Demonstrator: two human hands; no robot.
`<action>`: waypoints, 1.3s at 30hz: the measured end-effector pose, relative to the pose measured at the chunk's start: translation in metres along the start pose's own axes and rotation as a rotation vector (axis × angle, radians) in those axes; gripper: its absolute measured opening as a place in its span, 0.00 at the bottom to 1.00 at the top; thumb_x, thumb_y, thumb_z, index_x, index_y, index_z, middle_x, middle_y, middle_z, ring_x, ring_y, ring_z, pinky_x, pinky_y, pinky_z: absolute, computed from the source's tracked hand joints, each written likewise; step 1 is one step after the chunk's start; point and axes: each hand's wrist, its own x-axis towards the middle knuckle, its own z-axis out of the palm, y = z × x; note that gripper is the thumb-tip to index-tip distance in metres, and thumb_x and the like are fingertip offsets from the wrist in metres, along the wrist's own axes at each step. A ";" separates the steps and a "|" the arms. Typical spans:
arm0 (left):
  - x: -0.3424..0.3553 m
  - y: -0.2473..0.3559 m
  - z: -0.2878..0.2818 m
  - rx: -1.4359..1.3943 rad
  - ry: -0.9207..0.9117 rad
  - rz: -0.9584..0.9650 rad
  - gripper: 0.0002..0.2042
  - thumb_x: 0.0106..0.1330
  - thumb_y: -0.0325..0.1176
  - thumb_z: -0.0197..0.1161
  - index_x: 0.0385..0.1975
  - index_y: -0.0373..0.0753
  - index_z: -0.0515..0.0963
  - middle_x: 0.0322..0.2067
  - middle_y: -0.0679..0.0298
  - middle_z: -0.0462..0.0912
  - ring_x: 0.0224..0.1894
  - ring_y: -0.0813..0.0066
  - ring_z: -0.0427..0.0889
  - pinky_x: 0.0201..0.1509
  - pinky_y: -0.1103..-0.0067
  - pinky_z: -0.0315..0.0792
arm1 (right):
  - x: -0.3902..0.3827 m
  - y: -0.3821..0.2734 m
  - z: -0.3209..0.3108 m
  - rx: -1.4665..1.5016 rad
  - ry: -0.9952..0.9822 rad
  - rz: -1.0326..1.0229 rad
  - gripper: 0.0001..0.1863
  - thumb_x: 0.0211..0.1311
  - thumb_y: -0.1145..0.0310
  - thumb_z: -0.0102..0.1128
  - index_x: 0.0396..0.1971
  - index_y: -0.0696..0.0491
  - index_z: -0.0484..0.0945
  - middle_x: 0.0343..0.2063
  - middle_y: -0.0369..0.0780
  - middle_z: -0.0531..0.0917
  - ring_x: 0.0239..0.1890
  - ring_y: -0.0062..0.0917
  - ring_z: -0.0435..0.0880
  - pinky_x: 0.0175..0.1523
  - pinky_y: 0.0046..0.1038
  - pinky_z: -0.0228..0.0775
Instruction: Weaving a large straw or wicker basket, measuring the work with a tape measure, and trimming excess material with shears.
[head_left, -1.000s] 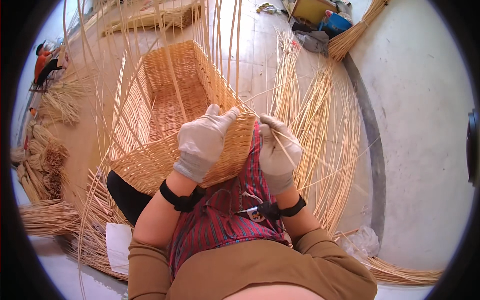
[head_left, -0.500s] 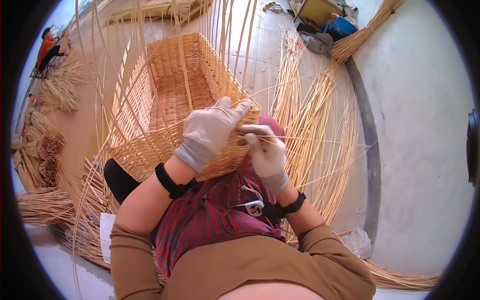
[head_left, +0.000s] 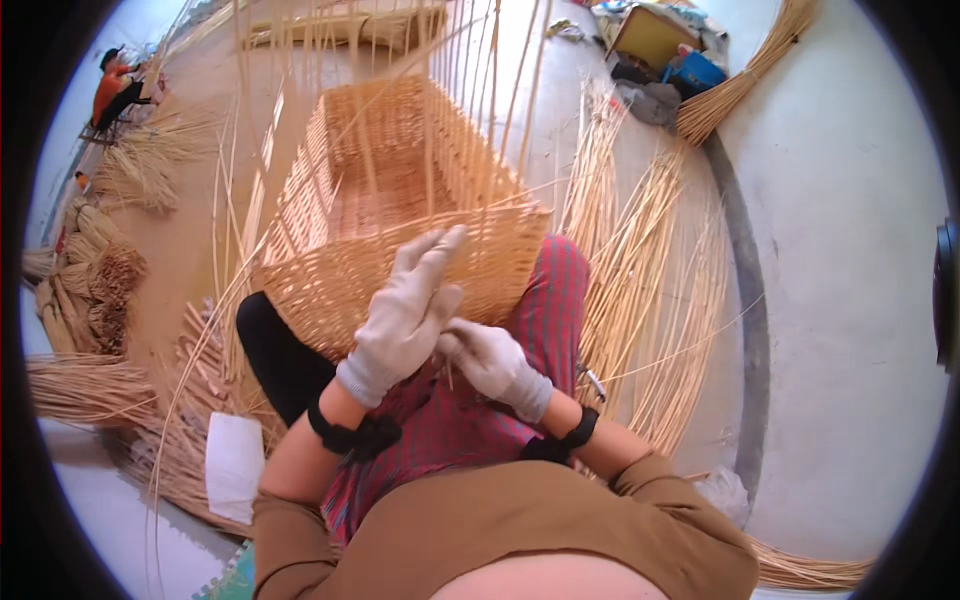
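Observation:
A woven wicker basket (head_left: pixel 340 285), rectangular and pale tan, leans tilted across my lap with its opening facing away. Tall unwoven stakes (head_left: pixel 497 90) rise from its walls. My left hand (head_left: pixel 405 315), in a whitish glove, lies against the near wall, fingers stretched up toward the rim. Just right of it and lower, my gloved right hand (head_left: pixel 490 365) has its fingers pinched together close to the left thumb. A thin pale bit shows beneath those fingertips; what they hold is mostly hidden and blurred.
Long loose wicker rods (head_left: pixel 640 290) spread over the floor on my right. More bundles (head_left: pixel 90 400) lie on the left, beside a white sheet (head_left: pixel 235 465). A tied bundle (head_left: pixel 745 90) leans on the right wall near a blue container (head_left: pixel 695 75). Another person (head_left: pixel 115 90) sits far left.
My right hand has moved left and down from the basket's right corner, away from the strands there. My left hand has slid lower, off the rim. The view has shifted, showing the basket farther right.

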 end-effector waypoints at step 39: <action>-0.048 -0.111 -0.131 -0.260 0.134 -0.460 0.16 0.65 0.34 0.71 0.50 0.43 0.78 0.66 0.58 0.70 0.70 0.66 0.66 0.72 0.71 0.62 | 0.125 -0.051 0.046 0.440 0.557 -0.083 0.10 0.65 0.68 0.69 0.38 0.59 0.81 0.28 0.39 0.86 0.25 0.16 0.82 0.30 0.21 0.76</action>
